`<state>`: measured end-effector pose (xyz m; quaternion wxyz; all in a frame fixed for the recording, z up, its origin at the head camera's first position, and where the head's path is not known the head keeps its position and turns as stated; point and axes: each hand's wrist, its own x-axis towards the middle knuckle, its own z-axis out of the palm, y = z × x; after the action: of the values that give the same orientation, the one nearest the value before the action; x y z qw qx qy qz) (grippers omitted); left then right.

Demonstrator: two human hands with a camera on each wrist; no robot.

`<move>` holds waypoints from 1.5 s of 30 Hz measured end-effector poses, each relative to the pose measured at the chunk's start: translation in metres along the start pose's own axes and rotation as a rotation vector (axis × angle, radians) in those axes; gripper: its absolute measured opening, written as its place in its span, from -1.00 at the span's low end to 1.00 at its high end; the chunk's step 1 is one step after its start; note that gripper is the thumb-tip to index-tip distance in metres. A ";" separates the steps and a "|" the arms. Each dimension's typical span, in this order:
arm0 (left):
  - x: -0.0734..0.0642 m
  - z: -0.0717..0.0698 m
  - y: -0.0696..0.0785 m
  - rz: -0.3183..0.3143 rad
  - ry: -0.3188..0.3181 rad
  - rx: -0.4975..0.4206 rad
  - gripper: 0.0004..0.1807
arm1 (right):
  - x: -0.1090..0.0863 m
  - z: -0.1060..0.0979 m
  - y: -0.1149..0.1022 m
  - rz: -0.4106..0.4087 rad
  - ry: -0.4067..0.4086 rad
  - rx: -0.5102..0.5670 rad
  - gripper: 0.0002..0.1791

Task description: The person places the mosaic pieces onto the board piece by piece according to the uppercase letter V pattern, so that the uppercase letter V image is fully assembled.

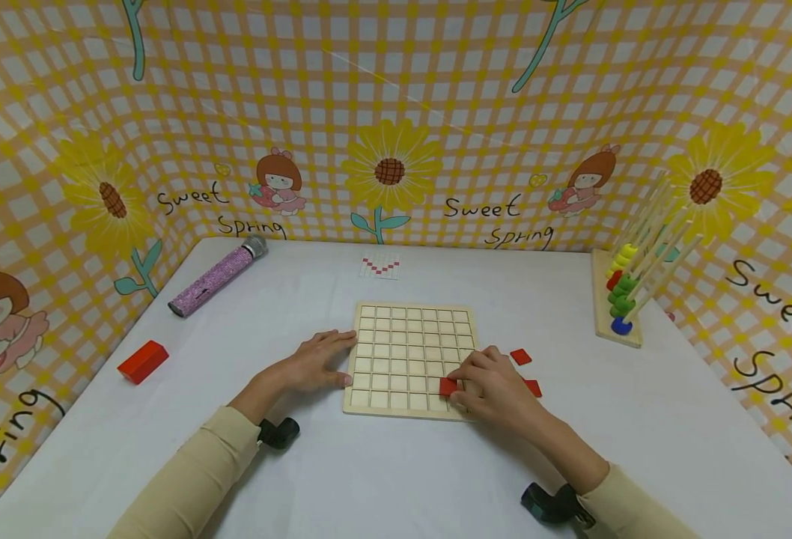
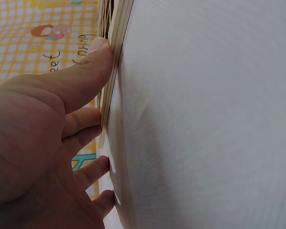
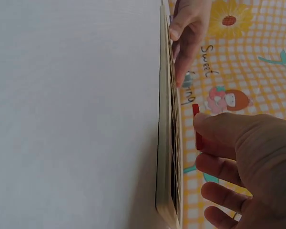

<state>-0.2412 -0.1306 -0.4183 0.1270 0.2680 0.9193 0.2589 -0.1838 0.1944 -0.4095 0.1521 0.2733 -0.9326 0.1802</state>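
A wooden grid board (image 1: 396,352) lies flat on the white table, its square cells bare wood where they show. My left hand (image 1: 315,364) rests at the board's left side, thumb and fingertips against its edge. The left wrist view shows the thumb on the board's rim (image 2: 115,62) and the fingers spread loosely. Between thumb and fingers, my right hand (image 1: 500,389) pinches a red square tile (image 1: 447,386) over the lower right cells. In the right wrist view this red tile (image 3: 199,136) stands slightly off the board surface. The right hand hides the board's lower right corner.
Two more red tiles lie right of the board, one red tile (image 1: 520,356) whole and another red tile (image 1: 534,388) partly covered. A small pattern card (image 1: 379,266) is behind the board. A glittery microphone (image 1: 217,278) and red block (image 1: 143,362) lie left; a bead abacus (image 1: 618,299) stands right.
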 end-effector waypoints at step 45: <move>-0.001 0.000 -0.001 -0.005 -0.009 -0.012 -0.18 | 0.029 0.027 -0.020 -0.006 -0.095 -0.016 -0.79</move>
<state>-0.2410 -0.1320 -0.4188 0.1335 0.2661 0.9177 0.2630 -0.2011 0.1536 -0.4175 0.1105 0.2830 -0.9393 0.1592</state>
